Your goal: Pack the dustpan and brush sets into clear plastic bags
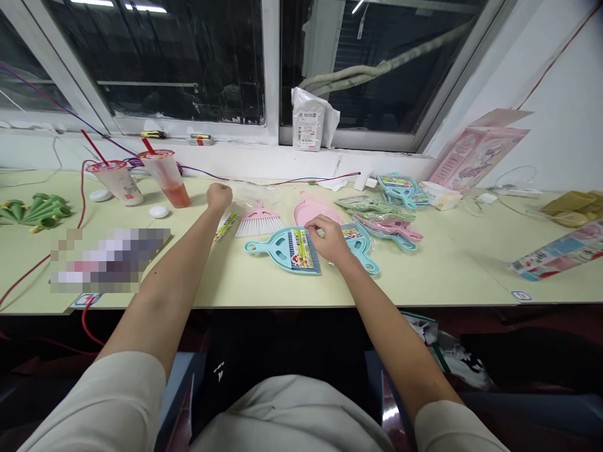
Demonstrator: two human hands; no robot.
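Observation:
My left hand (pixel 219 196) is closed at the far side of the table, beside clear plastic film (pixel 259 193); whatever its fingers hold is hidden. Below it lie a printed label card (pixel 225 227) and a pink hand brush (pixel 259 220) with white bristles. A blue dustpan-and-brush set (pixel 287 250) with a printed label lies flat before me, handle to the left. The bent fingers of my right hand (pixel 327 237) grip its far right edge at the bristle end. Behind that hand are a pink dustpan (pixel 316 208) and another blue set (pixel 360 245), partly covered.
Bagged green, pink and blue sets (pixel 386 220) are piled to the right, with another blue set (pixel 402 190) behind. Two drink cups (pixel 167 182) with straws stand at the left, near green plastic parts (pixel 40 210). A pink box (pixel 478 154) leans at the back right.

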